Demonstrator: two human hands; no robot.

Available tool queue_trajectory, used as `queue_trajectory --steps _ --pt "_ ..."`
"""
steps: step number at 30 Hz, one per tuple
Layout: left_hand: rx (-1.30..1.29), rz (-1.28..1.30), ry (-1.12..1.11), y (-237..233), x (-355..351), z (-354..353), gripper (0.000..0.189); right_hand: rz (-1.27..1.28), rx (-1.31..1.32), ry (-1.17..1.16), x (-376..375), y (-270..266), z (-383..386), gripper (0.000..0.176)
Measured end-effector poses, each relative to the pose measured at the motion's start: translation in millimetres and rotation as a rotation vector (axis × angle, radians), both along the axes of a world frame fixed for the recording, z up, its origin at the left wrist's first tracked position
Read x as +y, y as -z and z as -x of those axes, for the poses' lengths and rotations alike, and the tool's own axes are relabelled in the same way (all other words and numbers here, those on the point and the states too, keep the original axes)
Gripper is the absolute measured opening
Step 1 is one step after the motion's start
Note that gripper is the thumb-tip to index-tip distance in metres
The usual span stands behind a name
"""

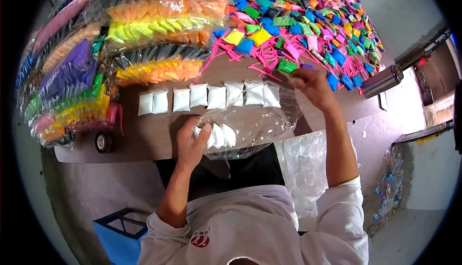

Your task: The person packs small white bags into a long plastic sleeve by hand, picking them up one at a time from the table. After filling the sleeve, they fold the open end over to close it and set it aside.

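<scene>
Near the table's front edge my left hand (pixel 191 142) is closed on several small white packets (pixel 222 136), which lie within a large clear plastic bag (pixel 269 125). The bag spreads to the right from this hand. My right hand (pixel 310 86) is raised over the table beside the bag's upper right part, its fingers bent together near the small coloured packets; what they hold, if anything, is too small to tell. Behind the bag a row of white packets (pixel 182 100) lies flat on the brown table (pixel 130 142), the right ones partly under the clear film.
A heap of coloured packets (pixel 284 21) and pink sticks (pixel 269 53) covers the back right. Filled bags (pixel 159 29) are stacked at the left. A metal flask (pixel 382 82) lies at the right edge, a tape roll (pixel 103 142) at front left. A blue bin (pixel 115 238) stands below.
</scene>
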State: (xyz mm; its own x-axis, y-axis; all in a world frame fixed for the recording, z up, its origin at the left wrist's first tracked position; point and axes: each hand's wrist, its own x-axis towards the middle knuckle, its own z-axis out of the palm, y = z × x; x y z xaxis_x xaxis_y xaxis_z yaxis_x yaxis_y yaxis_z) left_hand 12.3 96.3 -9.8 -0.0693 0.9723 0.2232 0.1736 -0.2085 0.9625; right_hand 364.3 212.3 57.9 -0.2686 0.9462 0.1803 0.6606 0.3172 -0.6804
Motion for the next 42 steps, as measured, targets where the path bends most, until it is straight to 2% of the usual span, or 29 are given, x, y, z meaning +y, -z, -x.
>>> queue_trajectory --steps 1,3,4,6,7,9,13,15,16,19,24,26,30,32,33,35,37,39,41,42 --pt "0.023 -0.007 0.004 0 1 1 0.024 -0.004 -0.001 -0.005 4 7 4 0.026" --pt "0.000 0.006 -0.005 1 0 0 0.024 0.257 0.107 -0.070 12 21 17 0.037" --pt "-0.022 0.022 -0.007 1 0 -1 0.024 0.260 0.107 -0.075 15 27 20 0.037" --pt "-0.021 0.033 -0.010 0 -1 -1 0.024 0.010 -0.261 -0.231 21 31 27 0.045" --pt "-0.022 0.042 -0.010 0 -1 -1 0.024 0.011 -0.259 -0.234 20 28 30 0.045" --pt "-0.025 0.043 -0.013 -1 0 -2 0.024 0.080 -0.454 -0.181 15 21 33 0.046" --pt "0.014 0.042 -0.007 -6 -1 -1 0.024 -0.058 -0.333 -0.276 15 17 15 0.039" --pt "0.005 0.044 -0.008 -5 -1 -1 0.023 0.395 -0.190 -0.129 22 -5 14 0.035" --pt "-0.003 0.045 -0.006 -5 -1 -1 0.023 0.431 -0.036 -0.204 24 -8 15 0.034" --pt "0.011 0.025 0.002 -3 0 0 0.024 0.410 0.019 -0.309 31 -12 35 0.043" --pt "-0.019 0.039 -0.007 -5 -1 -2 0.025 0.427 -0.161 -0.426 44 9 66 0.054" --pt "-0.009 0.047 -0.009 -4 -1 -1 0.026 0.246 -0.204 -0.311 29 -2 74 0.045" --pt "0.020 0.026 -0.013 -5 -1 -1 0.025 0.311 -0.263 -0.208 20 -5 74 0.052" --pt "0.035 0.030 -0.011 -4 -1 0 0.025 0.124 0.064 -0.216 21 24 55 0.052" --pt "0.030 0.021 -0.006 -2 0 1 0.025 0.128 0.062 -0.213 19 18 46 0.052" --pt "0.022 0.016 -0.002 -1 0 0 0.025 0.325 -0.021 -0.062 16 1 25 0.049" --pt "0.025 0.006 -0.014 -6 0 -1 0.024 0.179 0.240 0.101 9 4 3 0.044" --pt "0.023 0.013 -0.016 -3 -1 0 0.024 0.018 0.155 0.462 -8 -16 -11 0.041" --pt "0.023 0.018 -0.015 -4 0 0 0.023 -0.090 0.481 0.581 -42 -48 1 0.038" --pt "0.048 0.017 -0.024 -7 -1 0 0.023 -0.137 0.551 0.592 -59 -60 8 0.038"
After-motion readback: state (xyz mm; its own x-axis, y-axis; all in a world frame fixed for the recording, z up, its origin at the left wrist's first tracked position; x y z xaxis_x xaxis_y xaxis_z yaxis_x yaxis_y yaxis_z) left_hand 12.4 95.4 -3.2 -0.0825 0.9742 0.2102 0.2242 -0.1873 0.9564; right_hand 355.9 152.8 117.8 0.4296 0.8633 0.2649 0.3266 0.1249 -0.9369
